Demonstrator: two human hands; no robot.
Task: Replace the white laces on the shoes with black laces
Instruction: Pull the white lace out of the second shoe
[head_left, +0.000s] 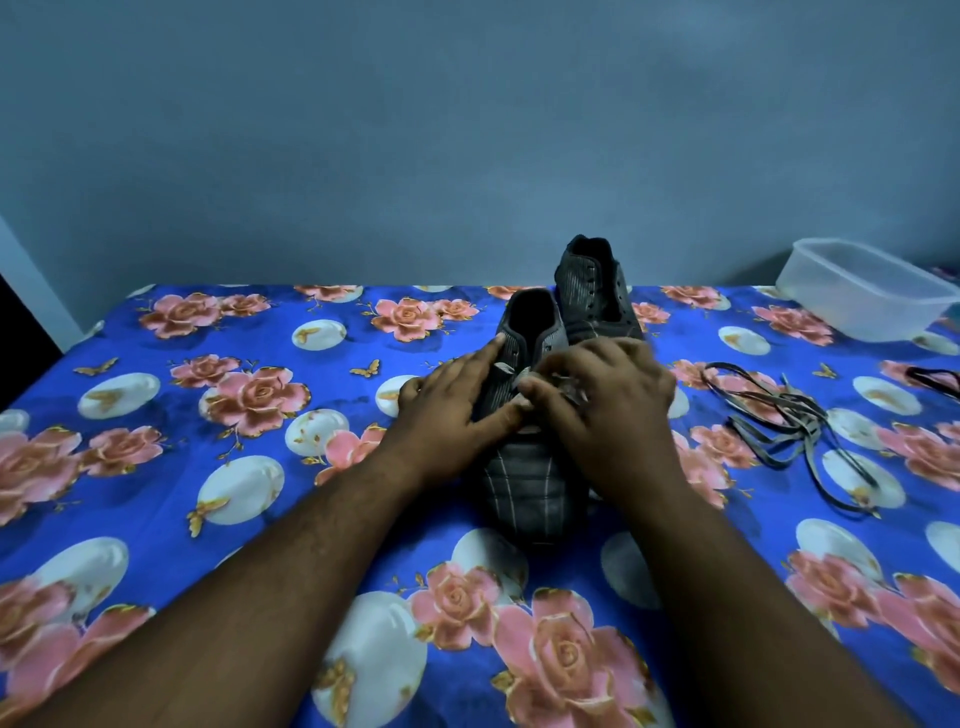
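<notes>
Two dark grey striped shoes stand on the flowered blue cloth. The near shoe (524, 488) points its toe toward me. The far shoe (595, 296) stands behind it, with no lace visible in its eyelets. My left hand (452, 405) rests flat on the near shoe's left side, with straight fingers. My right hand (605, 395) has curled fingers that pinch a pale lace (506, 370) over the shoe's tongue. A loose heap of laces (779, 415) lies on the cloth to the right, some dark and some greyish.
A clear plastic tub (862, 288) stands at the back right corner. One more dark lace (935, 376) lies near the right edge. A blue-grey wall rises behind the table. The cloth's left edge drops off at the far left.
</notes>
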